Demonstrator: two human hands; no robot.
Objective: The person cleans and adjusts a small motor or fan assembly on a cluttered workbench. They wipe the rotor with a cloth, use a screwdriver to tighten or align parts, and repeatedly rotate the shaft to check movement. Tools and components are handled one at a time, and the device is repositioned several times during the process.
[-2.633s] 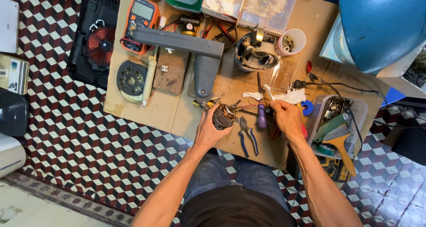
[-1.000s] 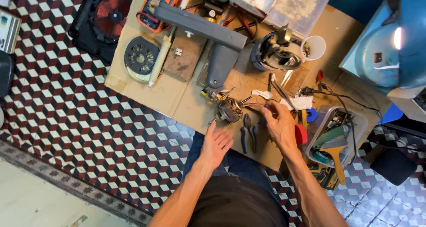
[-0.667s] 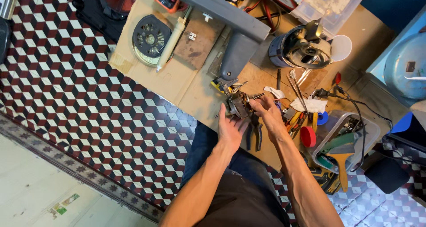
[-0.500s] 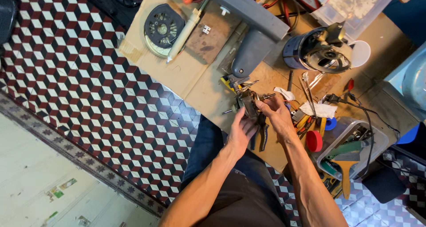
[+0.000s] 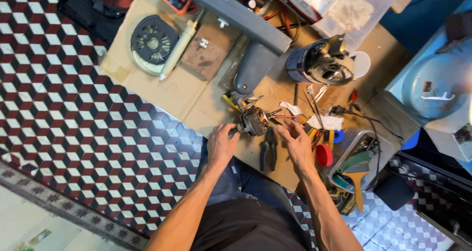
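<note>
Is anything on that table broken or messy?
Yes. The small motor between the left hand and right hand is bare, its loose wires sticking out. Pliers and other tools lie scattered around it, and the blue motor housing sits opened up.

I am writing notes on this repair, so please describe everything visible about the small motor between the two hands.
The small motor is a compact round part, grey metal with coppery windings showing, and thin wires trail from it toward the right. A short shaft sticks out on its left side. It lies on the brown worktop near the front edge, just below a grey stand. The left hand touches the shaft end with its fingers; the right hand reaches its wire side. Dark-handled pliers lie just below it.
</note>
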